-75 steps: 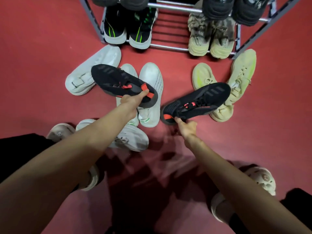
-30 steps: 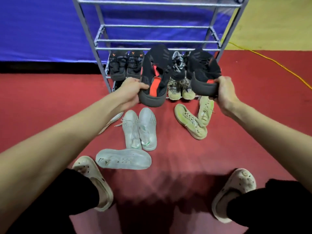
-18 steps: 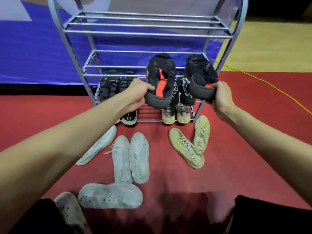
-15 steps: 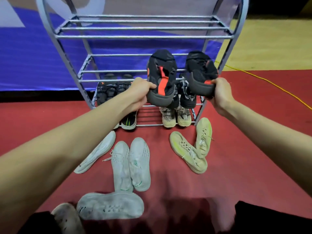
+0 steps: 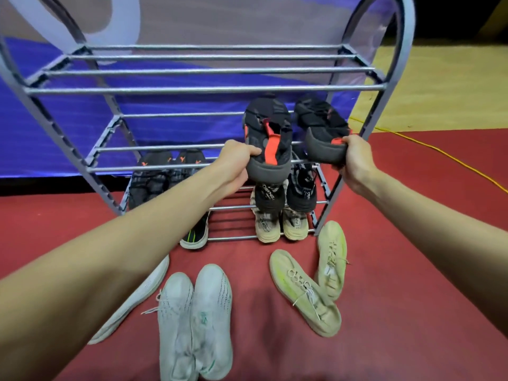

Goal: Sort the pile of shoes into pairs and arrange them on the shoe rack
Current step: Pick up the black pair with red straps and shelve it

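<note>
A person's left hand (image 5: 236,160) grips the heel of one black shoe with an orange tab (image 5: 268,141), and the right hand (image 5: 354,160) clamps the heel of its mate (image 5: 321,130). Both are held at a middle shelf of the grey shoe rack (image 5: 192,90), perhaps resting on its bars. White sneakers (image 5: 195,320) and yellowish sneakers (image 5: 316,284) lie on the red floor (image 5: 412,270) below.

It looks like a sports hall or gym. Red sport flooring (image 5: 398,298) meets a yellow section (image 5: 439,86), and blue padded matting (image 5: 55,119) stands behind a metal shoe rack (image 5: 203,89).
</note>
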The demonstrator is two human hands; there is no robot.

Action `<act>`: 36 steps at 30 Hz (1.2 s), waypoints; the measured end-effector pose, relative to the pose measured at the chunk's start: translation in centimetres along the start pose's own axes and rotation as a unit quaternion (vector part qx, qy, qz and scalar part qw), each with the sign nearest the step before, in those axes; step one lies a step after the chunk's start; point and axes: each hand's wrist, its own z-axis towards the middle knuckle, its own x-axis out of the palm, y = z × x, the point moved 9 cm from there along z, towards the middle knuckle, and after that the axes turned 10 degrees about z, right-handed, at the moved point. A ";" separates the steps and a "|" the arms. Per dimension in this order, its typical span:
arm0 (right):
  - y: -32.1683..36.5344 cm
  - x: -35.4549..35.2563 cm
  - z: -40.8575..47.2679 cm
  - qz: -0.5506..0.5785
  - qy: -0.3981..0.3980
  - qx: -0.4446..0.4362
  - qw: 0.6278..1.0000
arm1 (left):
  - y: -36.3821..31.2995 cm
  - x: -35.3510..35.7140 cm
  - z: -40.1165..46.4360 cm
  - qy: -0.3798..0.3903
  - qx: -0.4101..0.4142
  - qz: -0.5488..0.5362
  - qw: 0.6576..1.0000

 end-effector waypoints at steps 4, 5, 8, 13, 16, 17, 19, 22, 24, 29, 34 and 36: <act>-0.6 0.4 1.5 -0.035 0.006 0.012 0.999 | -0.8 1.3 2.0 0.004 0.008 0.001 1.000; -0.9 0.3 1.8 -0.042 0.006 0.015 0.999 | -0.8 1.5 2.5 -0.001 0.008 0.003 1.000; -1.2 0.3 1.9 -0.069 0.011 -0.003 0.998 | -0.4 1.9 3.7 -0.015 0.005 0.006 1.000; -1.7 0.4 0.6 -0.190 0.053 -0.069 0.978 | 0.3 2.6 5.2 -0.018 0.004 0.019 1.000; -1.6 0.3 -0.4 -0.201 0.067 -0.099 0.972 | 0.7 2.7 6.2 -0.020 -0.002 0.024 1.000; -1.6 0.2 -0.7 -0.211 0.071 -0.103 0.969 | 0.9 2.7 6.4 -0.020 -0.004 0.027 0.999; -1.6 0.1 -1.3 -0.232 0.066 -0.115 0.964 | 1.1 2.7 6.8 -0.016 -0.003 0.040 0.999; -1.7 0.2 -2.5 -0.266 0.049 -0.145 0.952 | 0.9 3.1 7.1 -0.018 0.006 0.064 0.998; -2.2 0.2 -3.4 -0.291 0.037 -0.156 0.943 | 0.4 3.2 7.1 -0.028 0.018 0.071 0.997; -3.4 -0.2 -5.2 -0.332 0.027 -0.147 0.931 | 0.0 2.5 6.8 -0.034 0.027 0.119 0.992; -6.3 -0.2 -7.8 -0.383 0.060 -0.117 0.914 | 0.3 0.8 4.3 -0.034 0.069 0.221 0.972; -8.4 0.2 -9.3 -0.396 0.093 -0.094 0.909 | 1.2 0.1 2.4 -0.015 0.089 0.273 0.958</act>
